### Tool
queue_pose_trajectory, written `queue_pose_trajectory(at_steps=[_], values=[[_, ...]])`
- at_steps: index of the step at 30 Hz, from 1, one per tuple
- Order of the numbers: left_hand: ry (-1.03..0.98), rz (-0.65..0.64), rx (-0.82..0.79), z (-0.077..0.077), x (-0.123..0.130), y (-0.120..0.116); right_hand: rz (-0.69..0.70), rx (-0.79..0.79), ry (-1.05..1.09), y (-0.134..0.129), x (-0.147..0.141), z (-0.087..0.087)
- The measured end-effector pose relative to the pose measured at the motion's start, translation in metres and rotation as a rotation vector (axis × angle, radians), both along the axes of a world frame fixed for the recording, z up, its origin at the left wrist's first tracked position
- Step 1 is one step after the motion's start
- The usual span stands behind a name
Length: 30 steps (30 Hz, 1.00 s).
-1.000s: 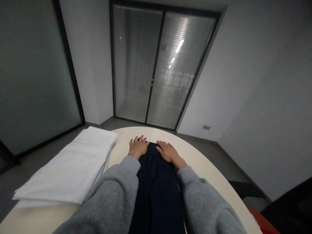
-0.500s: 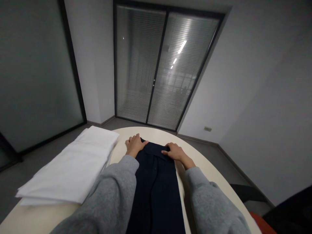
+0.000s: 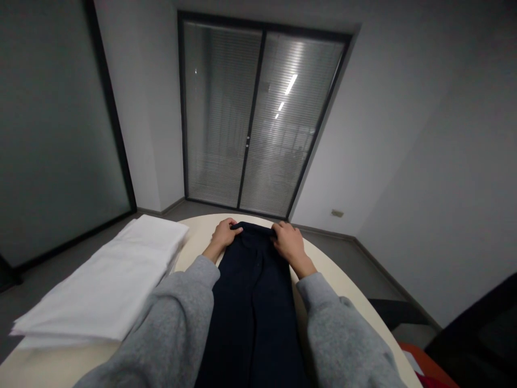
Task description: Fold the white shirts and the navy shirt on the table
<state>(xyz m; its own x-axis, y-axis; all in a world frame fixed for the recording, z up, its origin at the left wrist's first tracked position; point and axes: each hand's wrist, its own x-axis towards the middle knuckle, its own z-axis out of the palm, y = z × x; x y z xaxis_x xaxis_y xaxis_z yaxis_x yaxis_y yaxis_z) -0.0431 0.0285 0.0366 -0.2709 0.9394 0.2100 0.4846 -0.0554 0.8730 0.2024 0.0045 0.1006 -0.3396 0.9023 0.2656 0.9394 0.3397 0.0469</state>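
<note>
We see the dark navy trousers (image 3: 270, 302) lying lengthwise between and below the two hands, their waist end gripped at the far side and their lower end cut off by the bottom of the view. The left hand (image 3: 224, 233) pinches one corner of the waist between thumb and fingers; the right hand (image 3: 289, 241) curls its fingers over the other corner, but we cannot make out its thumb. The edge between them looks lifted or rolled; we cannot tell which. The dark cloth hides most of the fly's detail, and the grey sleeves (image 3: 177, 318) cover parts of the tabletop (image 3: 197, 231).

That tabletop is pale, with a rounded edge just beyond the hands. Left of the left hand lies a folded white cloth (image 3: 100, 285), partly behind a sleeve. Far beyond both hands we see a black-framed glass door (image 3: 226, 118) with blinds, the space behind it hard to read. Frosted glass (image 3: 52, 129) stands far to their left, a plain wall (image 3: 404, 108) to their right above a grey floor (image 3: 347, 253). Nearer to us, right of the right hand, a red-orange object (image 3: 430, 364) is cut off and unclear.
</note>
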Motion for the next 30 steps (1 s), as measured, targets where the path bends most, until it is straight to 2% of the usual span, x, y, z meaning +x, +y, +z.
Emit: queue_pose_trajectory(at_steps=[3,6,8,10,14,19,21,24,27,30], values=[[0.030,0.019,0.113,0.018,0.008,-0.011,0.029,0.158,-0.040,-0.012,0.004,0.001],[0.102,-0.012,0.211,0.033,0.015,-0.035,0.085,0.208,-0.054,-0.028,0.011,-0.007],[0.227,-0.048,0.220,0.041,0.018,-0.058,0.117,0.229,-0.047,-0.042,0.016,-0.015],[0.436,-0.073,0.221,0.045,0.020,-0.086,0.131,0.259,-0.037,-0.058,0.019,-0.025],[0.812,-0.094,0.281,0.042,0.022,-0.140,0.187,0.315,-0.055,-0.088,0.023,-0.044],[0.983,-0.158,0.324,0.032,0.016,-0.184,0.289,0.377,-0.051,-0.114,0.029,-0.057],[0.994,-0.151,0.338,0.039,0.012,-0.196,0.310,0.417,-0.021,-0.125,0.030,-0.053],[1.005,-0.132,0.394,0.059,0.007,-0.220,0.332,0.447,0.021,-0.149,0.028,-0.038],[1.042,-0.153,0.459,0.080,0.001,-0.256,0.350,0.460,0.066,-0.185,0.025,-0.015],[1.101,-0.192,0.537,0.093,-0.006,-0.297,0.376,0.492,0.102,-0.228,0.024,0.004]])
